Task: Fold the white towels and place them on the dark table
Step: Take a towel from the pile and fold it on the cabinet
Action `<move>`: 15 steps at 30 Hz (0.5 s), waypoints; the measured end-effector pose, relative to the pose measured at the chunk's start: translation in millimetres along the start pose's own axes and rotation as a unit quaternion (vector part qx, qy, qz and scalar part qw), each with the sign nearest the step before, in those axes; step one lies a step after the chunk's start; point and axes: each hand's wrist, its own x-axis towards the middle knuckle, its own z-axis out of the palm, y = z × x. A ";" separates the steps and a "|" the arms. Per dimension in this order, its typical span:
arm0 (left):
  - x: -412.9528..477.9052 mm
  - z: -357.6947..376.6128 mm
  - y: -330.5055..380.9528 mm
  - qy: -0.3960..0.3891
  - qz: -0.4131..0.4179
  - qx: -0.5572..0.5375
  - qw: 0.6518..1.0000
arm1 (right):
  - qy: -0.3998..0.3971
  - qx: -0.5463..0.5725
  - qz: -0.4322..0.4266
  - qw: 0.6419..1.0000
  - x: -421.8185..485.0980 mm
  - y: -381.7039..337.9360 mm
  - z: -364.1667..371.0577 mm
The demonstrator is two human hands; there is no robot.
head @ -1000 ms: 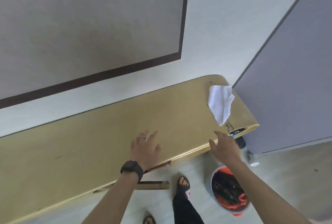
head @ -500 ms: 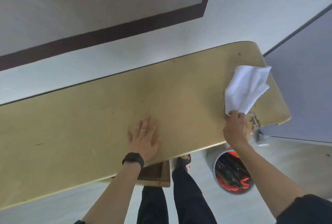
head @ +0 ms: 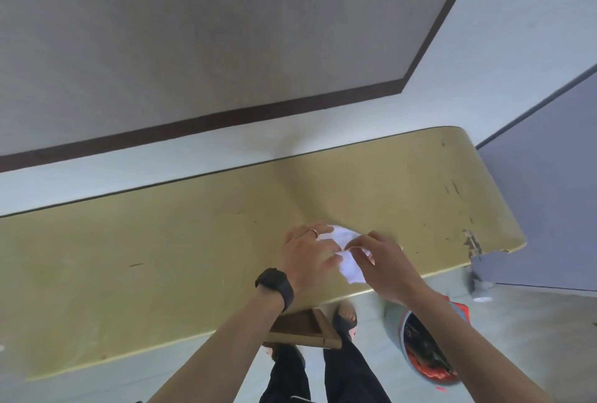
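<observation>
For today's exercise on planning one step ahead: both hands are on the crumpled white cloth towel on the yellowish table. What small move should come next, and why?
Probably spread it flat first. The crumpled white cloth towel lies bunched on the yellowish wooden table, near its front edge, between the left hand and the right hand. No straight edge shows, so drawing the hands apart would give an edge to fold.

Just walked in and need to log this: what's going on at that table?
A person stands at a yellowish wooden table with both hands on a small white towel. The left hand presses it flat against the tabletop while the right hand pinches a fold in its fingers. The towel looks crumpled, not yet neatly folded. A bucket sits on the floor.
</observation>
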 end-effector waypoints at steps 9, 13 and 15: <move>-86.2 -68.9 -58.5 0.116 0.010 0.060 0.991 | 0.081 0.034 -0.071 0.994 -23.5 -77.4 -3.7; -119.5 -88.0 -96.1 0.167 0.000 0.108 0.980 | 0.096 0.026 -0.089 0.991 -28.6 -93.1 8.9; -134.2 -95.7 -112.5 0.178 -0.022 0.106 0.978 | 0.096 0.007 -0.097 0.991 -27.8 -97.7 13.9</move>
